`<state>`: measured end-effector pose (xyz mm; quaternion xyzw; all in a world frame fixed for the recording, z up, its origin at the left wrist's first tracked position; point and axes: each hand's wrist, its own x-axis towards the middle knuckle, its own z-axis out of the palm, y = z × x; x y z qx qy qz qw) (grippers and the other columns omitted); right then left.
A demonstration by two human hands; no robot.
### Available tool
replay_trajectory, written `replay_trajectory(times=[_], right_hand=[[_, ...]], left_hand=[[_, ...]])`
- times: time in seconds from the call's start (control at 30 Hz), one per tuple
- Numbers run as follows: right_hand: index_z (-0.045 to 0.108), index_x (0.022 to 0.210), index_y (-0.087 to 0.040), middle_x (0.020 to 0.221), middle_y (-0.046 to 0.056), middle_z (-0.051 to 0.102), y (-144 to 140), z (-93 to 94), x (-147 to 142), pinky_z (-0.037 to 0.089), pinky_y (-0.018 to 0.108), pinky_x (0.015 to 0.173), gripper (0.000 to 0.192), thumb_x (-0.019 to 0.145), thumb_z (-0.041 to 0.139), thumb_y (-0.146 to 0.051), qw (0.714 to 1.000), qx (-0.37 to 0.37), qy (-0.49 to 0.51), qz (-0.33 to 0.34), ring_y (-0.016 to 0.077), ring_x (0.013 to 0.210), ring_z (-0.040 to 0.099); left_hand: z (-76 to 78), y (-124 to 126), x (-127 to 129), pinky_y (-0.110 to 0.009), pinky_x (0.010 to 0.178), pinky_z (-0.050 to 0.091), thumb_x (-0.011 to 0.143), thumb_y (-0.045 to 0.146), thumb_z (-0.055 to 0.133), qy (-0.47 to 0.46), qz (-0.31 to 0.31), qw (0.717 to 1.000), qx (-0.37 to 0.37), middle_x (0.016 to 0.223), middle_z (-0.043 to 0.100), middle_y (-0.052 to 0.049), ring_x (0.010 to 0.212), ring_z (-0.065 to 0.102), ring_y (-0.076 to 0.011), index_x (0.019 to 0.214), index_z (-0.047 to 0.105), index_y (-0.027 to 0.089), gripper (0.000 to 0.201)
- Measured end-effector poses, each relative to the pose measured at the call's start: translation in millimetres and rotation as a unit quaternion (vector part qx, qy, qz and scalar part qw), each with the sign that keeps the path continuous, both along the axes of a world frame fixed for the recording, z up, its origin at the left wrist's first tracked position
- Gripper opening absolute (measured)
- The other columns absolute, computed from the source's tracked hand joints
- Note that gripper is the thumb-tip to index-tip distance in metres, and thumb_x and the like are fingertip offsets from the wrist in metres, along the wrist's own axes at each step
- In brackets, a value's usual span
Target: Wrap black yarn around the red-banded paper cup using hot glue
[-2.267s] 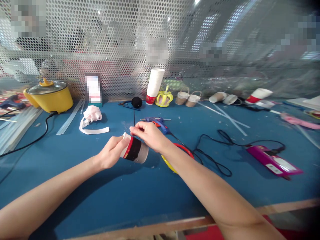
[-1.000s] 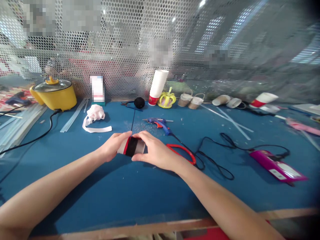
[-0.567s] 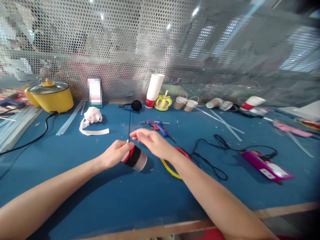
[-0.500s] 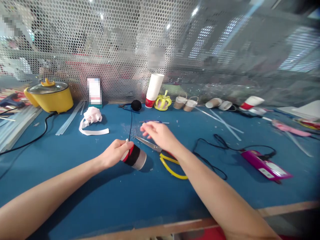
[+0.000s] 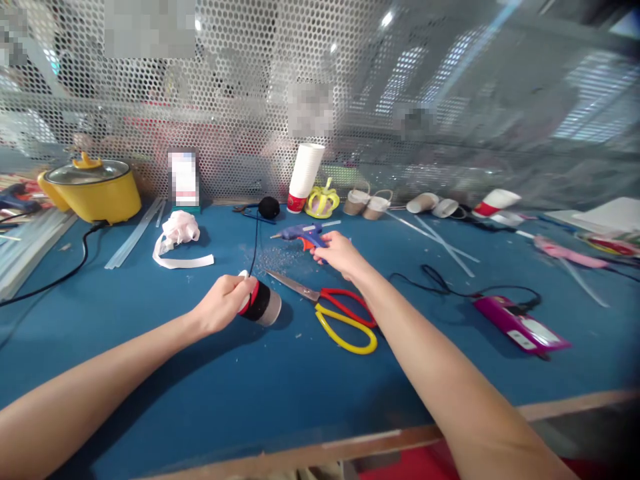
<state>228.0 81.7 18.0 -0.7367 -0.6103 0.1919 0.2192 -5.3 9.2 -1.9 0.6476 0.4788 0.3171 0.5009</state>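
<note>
My left hand (image 5: 223, 301) is closed around the rim end of a paper cup (image 5: 271, 309), which lies tilted with its base toward the right. Black yarn is wound about the cup's middle, and one strand (image 5: 255, 248) runs from it back to a black yarn ball (image 5: 269, 208). In my right hand (image 5: 340, 255) is a blue hot glue gun (image 5: 305, 231) with an orange trigger, its nozzle pointing left. Between the two arms lie large scissors (image 5: 345, 328) with one red and one yellow handle loop, blades toward the cup.
A yellow electric pot (image 5: 95, 193) stands at the back left beside clear glue sticks (image 5: 37, 257). White ribbon (image 5: 181, 230) lies nearer. Stacked paper cups (image 5: 306, 175), a yellow crown-like basket (image 5: 323, 201) and small baskets line the back. A purple power strip (image 5: 520, 327) with its cord lies right.
My right hand has moved from above the scissors to the glue gun and closed on its handle. The gun is now raised at the nozzle. My left hand still holds the cup.
</note>
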Motion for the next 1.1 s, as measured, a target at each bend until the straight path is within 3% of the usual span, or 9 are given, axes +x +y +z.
replay_trajectory(times=[0.07,0.17,0.27,0.43,0.63,0.93,1.1], right_hand=[[0.048,0.111,-0.013,0.091,0.007,0.066,-15,10.1,0,0.050,0.021,0.060,0.036,0.075,0.051,-0.013,0.996,0.023,0.075,0.031,0.0125,0.074,0.063],[0.055,0.088,-0.014,0.071,0.003,0.063,-38,21.5,0,0.050,0.022,0.054,0.015,0.074,0.055,-0.021,0.958,0.010,0.271,0.098,0.0104,0.057,0.059],[0.057,0.078,-0.013,0.061,0.001,0.060,-59,27.9,-4,0.044,0.021,0.046,0.013,0.071,0.060,-0.024,0.931,-0.014,0.339,0.136,0.0091,0.048,0.055],[0.059,0.075,-0.013,0.045,-0.004,0.052,-84,40.7,-15,0.038,0.020,0.041,0.010,0.074,0.055,-0.021,0.933,-0.062,0.294,0.198,0.0064,0.038,0.044],[0.055,0.062,-0.015,0.038,-0.005,0.047,-102,45.9,-27,0.036,0.020,0.037,0.023,0.075,0.058,-0.035,0.946,-0.092,0.210,0.228,0.0075,0.034,0.042],[0.054,0.058,-0.020,0.040,-0.005,0.050,-111,39.8,-34,0.040,0.023,0.040,0.026,0.078,0.052,-0.037,0.967,-0.056,0.060,0.242,0.0109,0.036,0.049],[0.053,0.057,-0.021,0.042,-0.004,0.051,-115,36.8,-36,0.040,0.025,0.049,0.025,0.080,0.052,-0.033,0.958,0.021,-0.037,0.283,0.0131,0.044,0.052]], left_hand=[[0.9,0,0,-0.025,0.049,0.028,0.075,0.049,0.035,0.009,0.005,1.000,0.001,0.046,0.035,0.004,0.047,0.030,-0.0092,0.052,0.045,0.016,0.042],[1.5,1,1,-0.025,0.050,0.028,0.075,0.048,0.034,0.013,0.008,1.000,0.005,0.046,0.034,0.004,0.047,0.030,-0.0094,0.051,0.043,0.017,0.041],[0.8,1,0,-0.025,0.049,0.027,0.075,0.047,0.035,0.012,0.010,1.000,0.005,0.044,0.033,0.004,0.046,0.030,-0.0093,0.049,0.040,0.018,0.039],[-2.2,3,-1,-0.025,0.048,0.025,0.077,0.047,0.034,0.011,0.026,1.000,0.001,0.045,0.031,0.005,0.046,0.029,-0.0092,0.051,0.040,0.018,0.040],[-3.0,5,-2,-0.025,0.048,0.024,0.077,0.047,0.034,0.002,0.033,0.999,0.009,0.046,0.029,0.006,0.047,0.028,-0.0087,0.050,0.032,0.019,0.039],[-0.4,5,-2,-0.025,0.048,0.023,0.078,0.045,0.033,0.022,0.045,0.999,-0.005,0.047,0.027,0.006,0.048,0.026,-0.0084,0.050,0.031,0.019,0.037],[-1.5,6,-2,-0.025,0.049,0.024,0.077,0.044,0.033,0.018,0.053,0.998,-0.009,0.046,0.030,0.005,0.048,0.028,-0.0091,0.050,0.032,0.019,0.037]])
